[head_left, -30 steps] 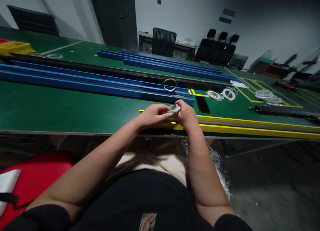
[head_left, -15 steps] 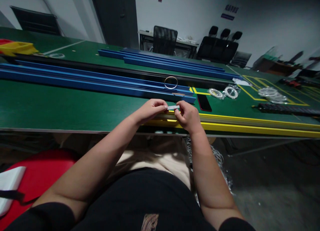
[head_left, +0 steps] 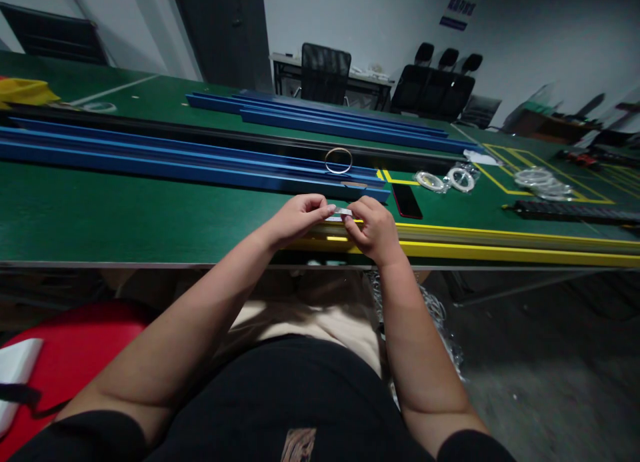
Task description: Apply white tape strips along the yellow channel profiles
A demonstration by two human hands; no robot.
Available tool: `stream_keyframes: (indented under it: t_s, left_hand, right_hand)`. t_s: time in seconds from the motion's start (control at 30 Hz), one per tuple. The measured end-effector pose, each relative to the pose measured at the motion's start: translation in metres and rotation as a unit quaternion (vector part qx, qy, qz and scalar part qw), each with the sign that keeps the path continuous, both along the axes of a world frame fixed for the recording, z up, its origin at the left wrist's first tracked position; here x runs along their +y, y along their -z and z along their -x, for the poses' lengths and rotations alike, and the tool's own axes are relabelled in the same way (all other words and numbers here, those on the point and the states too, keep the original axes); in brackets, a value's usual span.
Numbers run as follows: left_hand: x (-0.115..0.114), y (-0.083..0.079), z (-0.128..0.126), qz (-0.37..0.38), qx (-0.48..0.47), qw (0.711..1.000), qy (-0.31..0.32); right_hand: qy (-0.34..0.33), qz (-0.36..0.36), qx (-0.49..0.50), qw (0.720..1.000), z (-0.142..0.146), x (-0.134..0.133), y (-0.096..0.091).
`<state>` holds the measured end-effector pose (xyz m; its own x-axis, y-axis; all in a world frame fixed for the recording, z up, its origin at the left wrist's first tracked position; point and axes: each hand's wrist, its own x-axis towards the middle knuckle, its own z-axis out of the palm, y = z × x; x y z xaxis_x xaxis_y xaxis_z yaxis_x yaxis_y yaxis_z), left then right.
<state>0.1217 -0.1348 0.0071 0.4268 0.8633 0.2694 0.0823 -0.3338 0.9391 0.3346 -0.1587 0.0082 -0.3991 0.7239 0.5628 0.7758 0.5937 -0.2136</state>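
My left hand (head_left: 299,217) and my right hand (head_left: 373,227) meet over the near edge of the green table (head_left: 125,215). Both pinch a short pale strip (head_left: 341,212), one hand at each end, fingers closed on it. The strip is held just above the left end of a long yellow rail (head_left: 500,245) that lies along the table's front edge. Behind the hands lie long blue rails (head_left: 200,169), with an empty tape ring (head_left: 339,160) resting on them.
A dark phone (head_left: 406,201) lies right of the hands. Clear tape rolls (head_left: 447,180) and more rolls (head_left: 543,182) sit farther right, with a black strip (head_left: 570,212). More blue rails (head_left: 340,123) lie at the back. A red stool (head_left: 75,342) is at my left; chairs (head_left: 325,75) stand behind the table.
My hands first drew slightly apart with the strip stretched flat between them, then came closer together again. The view shifted a little.
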Motion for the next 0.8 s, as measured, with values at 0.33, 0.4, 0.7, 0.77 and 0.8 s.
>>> stream_keyframes:
  t_s: [0.33, 0.4, 0.7, 0.77, 0.8]
  left_hand:
    - [-0.007, -0.001, 0.005, -0.164, -0.045, 0.984, -0.059]
    - [-0.007, 0.0, 0.004, -0.177, -0.042, 0.981, -0.072]
    - [-0.011, -0.013, 0.013, -0.127, 0.038, 0.986, -0.103]
    - [-0.014, -0.022, 0.021, -0.099, 0.071, 0.99, -0.074]
    - [-0.015, -0.027, 0.025, -0.088, 0.087, 0.991, -0.058]
  right_hand:
    - [-0.067, 0.017, 0.047, 0.996, -0.004, 0.003, 0.002]
    - [-0.073, 0.012, 0.051, 0.996, -0.005, 0.005, 0.004]
    - [-0.112, 0.025, 0.062, 0.991, -0.004, 0.001, 0.001]
    - [-0.127, 0.046, 0.084, 0.987, 0.001, -0.001, -0.003]
    - [-0.134, 0.059, 0.092, 0.985, 0.003, -0.003, -0.007]
